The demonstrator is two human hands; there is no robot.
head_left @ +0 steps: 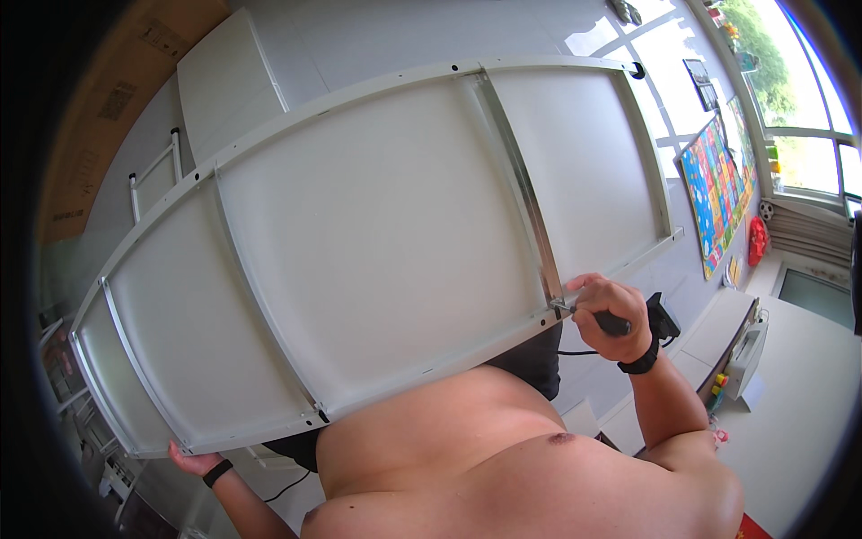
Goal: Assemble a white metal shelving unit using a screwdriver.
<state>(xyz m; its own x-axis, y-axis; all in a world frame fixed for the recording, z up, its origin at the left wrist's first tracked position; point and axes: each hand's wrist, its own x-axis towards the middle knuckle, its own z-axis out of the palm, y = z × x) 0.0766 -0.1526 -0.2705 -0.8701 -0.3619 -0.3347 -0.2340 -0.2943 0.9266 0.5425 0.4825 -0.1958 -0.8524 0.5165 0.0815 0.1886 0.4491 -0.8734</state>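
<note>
A long white framed panel [377, 225] lies tilted across my lap, its raised rim and metal crossbars facing up. My right hand [626, 304] is closed around the dark handle of a screwdriver [614, 323]. The shaft points left at the near rim, where a shiny crossbar [521, 175] meets it; the tip's exact contact is too small to tell. At the near left end, my left hand [190, 461] grips the panel's rim from below, with its fingers partly hidden. Black holes or caps dot the rim.
A large cardboard box [117, 108] stands at the far left, beside a white board [229, 76] and a small white metal frame [157, 175]. A colourful play mat [714, 184] lies on the right. A white table [799, 404] with small items stands at my right.
</note>
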